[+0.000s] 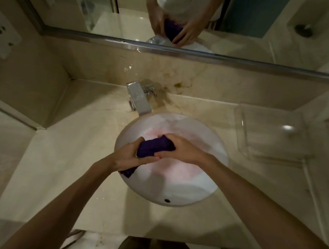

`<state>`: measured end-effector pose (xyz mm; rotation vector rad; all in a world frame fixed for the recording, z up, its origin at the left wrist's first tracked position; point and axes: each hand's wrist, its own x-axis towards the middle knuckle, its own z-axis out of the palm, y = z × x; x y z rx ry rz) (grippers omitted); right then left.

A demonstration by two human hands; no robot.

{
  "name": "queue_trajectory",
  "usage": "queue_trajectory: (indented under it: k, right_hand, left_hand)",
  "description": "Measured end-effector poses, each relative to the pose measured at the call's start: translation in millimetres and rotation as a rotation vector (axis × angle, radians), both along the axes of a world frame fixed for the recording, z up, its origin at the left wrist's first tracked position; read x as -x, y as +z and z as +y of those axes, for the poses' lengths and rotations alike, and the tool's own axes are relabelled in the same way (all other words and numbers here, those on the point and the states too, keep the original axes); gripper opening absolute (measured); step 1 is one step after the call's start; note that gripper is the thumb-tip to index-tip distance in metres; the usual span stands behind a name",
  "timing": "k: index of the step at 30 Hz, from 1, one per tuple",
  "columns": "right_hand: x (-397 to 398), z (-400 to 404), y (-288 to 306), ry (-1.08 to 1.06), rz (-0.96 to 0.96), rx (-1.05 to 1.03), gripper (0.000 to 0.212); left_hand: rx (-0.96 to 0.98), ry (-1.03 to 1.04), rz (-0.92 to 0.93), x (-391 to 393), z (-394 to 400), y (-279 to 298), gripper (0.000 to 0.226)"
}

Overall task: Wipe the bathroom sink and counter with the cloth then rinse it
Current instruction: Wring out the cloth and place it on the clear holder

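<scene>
A dark purple cloth (154,146) is bunched into a roll over the round white sink (176,194). My left hand (132,157) is shut on its near end, and a corner of cloth hangs below that hand. My right hand (183,148) is shut on the far end. Both hands hold it above the basin, whose inside shows a pinkish tint. The chrome tap (139,98) stands behind the sink with no water seen running. The beige marble counter (64,166) surrounds the basin.
A clear plastic tray (271,134) sits on the counter at the right. A mirror (185,19) runs along the back wall, with brownish stains (174,82) below it. A wall with sockets (3,37) closes the left side.
</scene>
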<state>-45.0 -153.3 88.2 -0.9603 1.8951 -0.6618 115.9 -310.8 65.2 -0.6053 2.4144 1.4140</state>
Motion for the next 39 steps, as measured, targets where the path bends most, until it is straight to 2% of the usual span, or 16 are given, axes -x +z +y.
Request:
queue_trajectory:
  k: [3,6,10,13,15,18,21,22,23,25,28,30,32,35,39]
  right_hand:
    - [-4.4,23.2,-2.8,0.021,0.168,0.012,0.044]
    - [-3.9,37.5,-0.7,-0.031,0.234,0.095,0.037]
    - [-1.2,49.2,4.9,-0.180,0.180,0.184,0.025]
    - [0.3,51.0,12.9,-0.239,0.174,0.278,0.026]
    - [0.3,50.6,18.9,-0.221,0.216,0.364,0.026]
    - [3.5,47.9,30.2,-0.257,0.283,0.454,0.023]
    - [13.2,46.7,41.5,-0.304,0.523,0.552,0.022]
    - [16.8,47.6,45.7,-0.299,0.518,0.559,0.017]
    - [18.7,48.5,51.4,-0.300,0.444,0.531,0.013]
    - [22.3,49.4,61.6,-0.297,0.247,0.419,0.024]
    - [28.6,50.4,68.1,-0.303,0.136,0.352,0.022]
    - [28.7,47.8,74.0,-0.338,0.115,0.378,0.022]
    - [28.0,44.1,81.2,-0.385,0.111,0.413,0.025]
    - [29.5,40.1,93.0,-0.393,0.206,0.408,0.026]
    - [32.0,40.3,99.5,-0.411,0.214,0.413,0.030]
  left_hand:
    - [0.100,-0.214,0.001,7.8,8.3,8.6,0.055]
    - [0.268,-0.362,0.043,13.8,13.8,15.1,0.065]
    - [0.367,-0.380,0.116,26.0,19.9,29.4,0.064]
    - [0.659,-0.387,0.365,38.3,19.5,36.1,0.050]
    - [0.731,-0.369,0.353,48.5,17.3,44.5,0.041]
    - [0.544,-0.328,0.374,57.8,8.3,57.9,0.045]
    - [0.299,-0.227,0.401,59.7,-5.4,66.0,0.059]
    - [0.251,-0.212,0.394,60.5,-9.0,68.4,0.063]
    - [0.237,-0.218,0.397,62.1,-11.9,71.2,0.064]
    - [0.294,-0.273,0.419,65.8,-16.9,77.2,0.061]
    - [0.372,-0.362,0.474,67.7,-20.1,85.1,0.050]
    - [0.389,-0.379,0.533,68.5,-16.8,86.5,0.030]
    - [0.342,-0.294,0.571,70.6,-14.1,86.0,0.017]
    - [0.193,-0.145,0.497,73.6,-9.2,92.4,0.012]
    - [0.193,-0.134,0.461,83.3,-0.5,108.5,0.011]
